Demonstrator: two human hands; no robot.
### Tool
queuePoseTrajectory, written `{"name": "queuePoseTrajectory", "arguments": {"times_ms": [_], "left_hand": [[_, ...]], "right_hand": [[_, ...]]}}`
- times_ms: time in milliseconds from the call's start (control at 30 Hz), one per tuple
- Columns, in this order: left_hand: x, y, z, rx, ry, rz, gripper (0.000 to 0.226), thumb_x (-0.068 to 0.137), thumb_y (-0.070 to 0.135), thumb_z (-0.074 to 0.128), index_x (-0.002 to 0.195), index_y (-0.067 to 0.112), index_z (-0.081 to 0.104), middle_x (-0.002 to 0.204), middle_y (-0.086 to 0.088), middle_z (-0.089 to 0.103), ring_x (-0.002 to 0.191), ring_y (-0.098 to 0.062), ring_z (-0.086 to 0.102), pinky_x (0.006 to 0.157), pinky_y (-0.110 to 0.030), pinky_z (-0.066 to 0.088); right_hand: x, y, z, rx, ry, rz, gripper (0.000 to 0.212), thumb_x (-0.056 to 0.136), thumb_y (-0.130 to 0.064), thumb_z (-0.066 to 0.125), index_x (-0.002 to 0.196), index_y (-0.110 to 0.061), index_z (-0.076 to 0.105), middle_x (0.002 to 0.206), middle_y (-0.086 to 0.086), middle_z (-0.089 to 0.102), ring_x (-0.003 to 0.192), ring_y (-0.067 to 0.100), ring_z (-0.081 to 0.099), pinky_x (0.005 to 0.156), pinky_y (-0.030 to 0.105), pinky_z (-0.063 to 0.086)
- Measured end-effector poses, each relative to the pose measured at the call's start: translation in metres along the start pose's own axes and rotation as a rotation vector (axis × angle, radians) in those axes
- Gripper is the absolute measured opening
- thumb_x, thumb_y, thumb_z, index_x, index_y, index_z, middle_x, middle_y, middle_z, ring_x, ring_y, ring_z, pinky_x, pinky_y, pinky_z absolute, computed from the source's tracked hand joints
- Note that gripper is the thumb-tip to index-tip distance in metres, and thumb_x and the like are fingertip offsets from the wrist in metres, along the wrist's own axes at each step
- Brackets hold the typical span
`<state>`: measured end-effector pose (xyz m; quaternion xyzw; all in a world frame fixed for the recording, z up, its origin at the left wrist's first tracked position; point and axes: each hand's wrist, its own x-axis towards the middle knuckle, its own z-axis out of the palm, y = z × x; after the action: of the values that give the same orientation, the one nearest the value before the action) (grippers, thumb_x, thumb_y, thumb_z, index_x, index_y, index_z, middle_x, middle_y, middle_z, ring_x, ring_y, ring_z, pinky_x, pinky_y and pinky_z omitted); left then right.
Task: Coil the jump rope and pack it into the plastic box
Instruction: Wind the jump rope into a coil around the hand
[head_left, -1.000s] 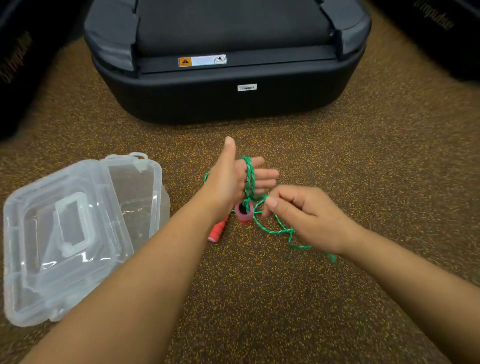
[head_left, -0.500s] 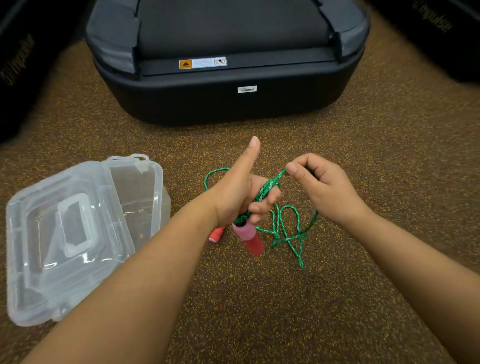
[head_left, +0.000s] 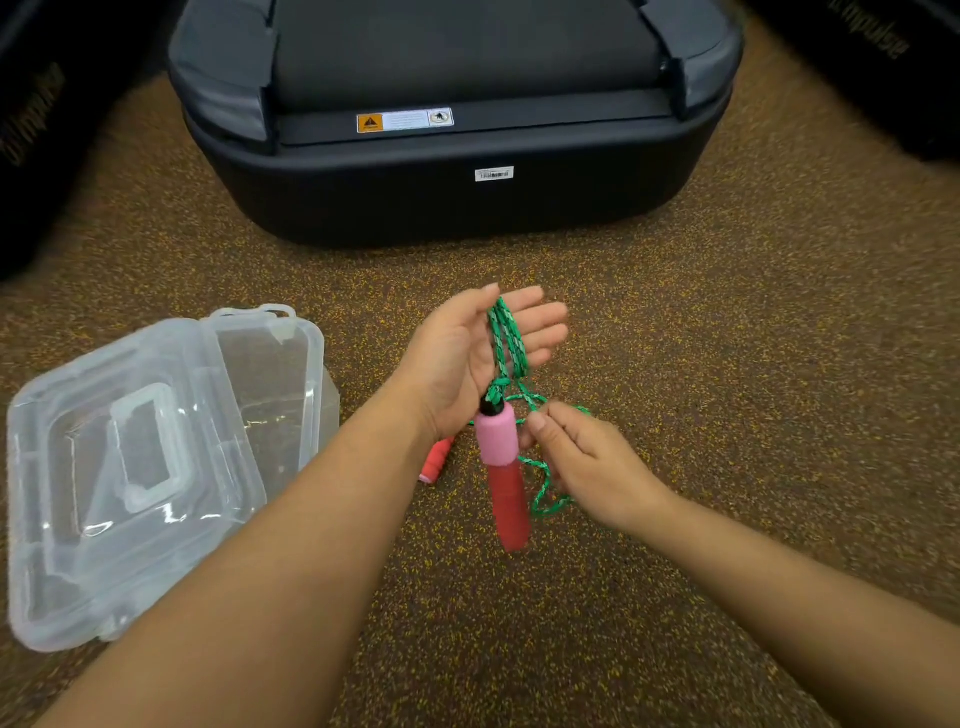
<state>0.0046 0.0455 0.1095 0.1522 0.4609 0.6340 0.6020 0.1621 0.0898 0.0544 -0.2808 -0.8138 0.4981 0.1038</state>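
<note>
Floor (head_left: 727, 364): brown speckled carpet; everything I'm working with lies on it or hangs just above it.
Black case (head_left: 457, 197): a big dark unit straight ahead of me, well apart from my hands and no part of this job.
Plastic box (head_left: 280, 374): clear, on the floor to my left, with its lid (head_left: 130, 467) swung open toward me. Nothing of the rope is inside it that I can see.
My left hand (head_left: 467, 353): palm open and turned up, fingers straight, acting as the former; the green rope (head_left: 506, 338) is looped over the fingers.
My right hand (head_left: 582, 457): just beside the hanging handle, thumb and forefinger pinching the loose run of rope, other fingers curled.
Hanging handle (head_left: 501, 467): pink foam above, red below, dangling off my left palm by the rope's knot.
Second handle (head_left: 436, 460): red, lying on the floor just behind my left wrist, mostly hidden.
Slack: a few loose loops trail under my right hand down to the floor.
Step in hand: I judge I'm only a couple of turns in. Doing it well means keeping my left fingers together and stiff, laying each turn flat beside the previous one, feeding with light steady tension, and shaking out the floor loops before they snarl.
</note>
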Motion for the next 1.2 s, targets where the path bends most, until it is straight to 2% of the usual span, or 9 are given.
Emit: {"name": "queuePoseTrajectory", "arguments": {"times_ms": [233, 367, 433, 500, 600, 733, 867, 1067, 1200], "left_hand": [[-0.001, -0.001, 0.003, 0.293, 0.02, -0.135, 0.095, 0.088, 0.068, -0.004, 0.143, 0.003, 0.037, 0.128, -0.02, 0.061, 0.119, -0.028, 0.059, 0.11, -0.041, 0.036], [-0.006, -0.004, 0.003, 0.492, -0.104, -0.167, 0.101, 0.084, 0.07, -0.013, 0.103, 0.003, 0.061, 0.07, -0.007, 0.069, 0.075, -0.02, 0.065, 0.083, -0.033, 0.045], [-0.007, -0.004, 0.003, 0.465, -0.168, -0.167, 0.1, 0.084, 0.071, -0.013, 0.082, 0.0, 0.057, 0.074, -0.018, 0.064, 0.073, -0.028, 0.06, 0.077, -0.034, 0.046], [-0.008, -0.003, 0.002, 0.489, -0.203, -0.186, 0.106, 0.082, 0.073, -0.012, 0.084, -0.002, 0.062, 0.075, -0.023, 0.065, 0.067, -0.03, 0.062, 0.072, -0.034, 0.049], [-0.009, 0.001, 0.0, 0.495, -0.268, -0.225, 0.111, 0.08, 0.076, -0.008, 0.093, -0.003, 0.069, 0.064, -0.019, 0.066, 0.056, -0.028, 0.062, 0.066, -0.032, 0.052], [-0.012, 0.003, 0.0, 0.45, -0.323, -0.199, 0.077, 0.09, 0.065, 0.024, 0.081, 0.005, 0.072, 0.051, -0.008, 0.062, 0.043, -0.02, 0.057, 0.052, -0.029, 0.042], [-0.012, -0.001, 0.003, 0.32, -0.189, -0.085, 0.035, 0.095, 0.033, 0.046, 0.073, 0.011, 0.063, 0.045, 0.0, 0.054, 0.038, -0.015, 0.046, 0.046, -0.024, 0.038], [-0.009, 0.004, -0.003, -0.025, 0.023, 0.031, 0.031, 0.099, 0.035, 0.043, 0.081, 0.016, 0.06, 0.059, 0.001, 0.066, 0.047, -0.01, 0.058, 0.051, -0.021, 0.049], [-0.008, 0.011, -0.006, -0.071, 0.113, 0.109, 0.035, 0.1, 0.036, 0.04, 0.109, 0.011, 0.063, 0.08, 0.0, 0.076, 0.061, -0.008, 0.068, 0.058, -0.02, 0.054]], "right_hand": [[-0.006, -0.032, -0.013, -0.014, -0.088, -0.146, 0.028, 0.094, -0.035, 0.043, 0.072, -0.03, 0.059, 0.056, -0.022, 0.052, 0.053, -0.001, 0.046, 0.054, 0.013, 0.031], [0.006, -0.052, -0.035, 0.133, -0.013, -0.16, 0.029, 0.093, -0.029, 0.046, 0.07, -0.02, 0.06, 0.052, -0.017, 0.055, 0.051, -0.002, 0.045, 0.052, 0.013, 0.034], [0.014, -0.057, -0.045, 0.147, 0.043, -0.155, 0.031, 0.092, -0.031, 0.047, 0.071, -0.012, 0.06, 0.058, 0.003, 0.059, 0.052, 0.001, 0.046, 0.052, 0.018, 0.038], [0.021, -0.057, -0.054, 0.116, 0.11, -0.152, 0.032, 0.093, -0.032, 0.049, 0.07, -0.012, 0.058, 0.064, 0.01, 0.061, 0.053, 0.002, 0.047, 0.053, 0.018, 0.04], [0.03, -0.052, -0.063, 0.04, 0.211, -0.134, 0.032, 0.095, -0.037, 0.05, 0.068, -0.02, 0.057, 0.059, -0.012, 0.054, 0.052, -0.001, 0.046, 0.053, 0.024, 0.041], [0.036, -0.035, -0.061, 0.051, 0.241, -0.066, 0.034, 0.09, -0.051, 0.048, 0.067, -0.027, 0.056, 0.054, -0.012, 0.047, 0.052, 0.008, 0.043, 0.054, 0.042, 0.043], [0.036, -0.013, -0.041, 0.193, 0.225, 0.04, 0.037, 0.085, -0.058, 0.044, 0.065, -0.031, 0.056, 0.05, -0.012, 0.04, 0.051, 0.01, 0.037, 0.054, 0.045, 0.039], [0.02, 0.003, -0.013, 0.155, 0.076, 0.075, 0.034, 0.098, -0.039, 0.04, 0.071, -0.032, 0.06, 0.052, -0.006, 0.043, 0.047, 0.01, 0.042, 0.052, 0.033, 0.037], [0.011, -0.003, -0.007, 0.107, -0.036, 0.056, 0.03, 0.1, -0.023, 0.041, 0.075, -0.024, 0.058, 0.051, -0.005, 0.048, 0.046, 0.008, 0.05, 0.054, 0.029, 0.041]]}}
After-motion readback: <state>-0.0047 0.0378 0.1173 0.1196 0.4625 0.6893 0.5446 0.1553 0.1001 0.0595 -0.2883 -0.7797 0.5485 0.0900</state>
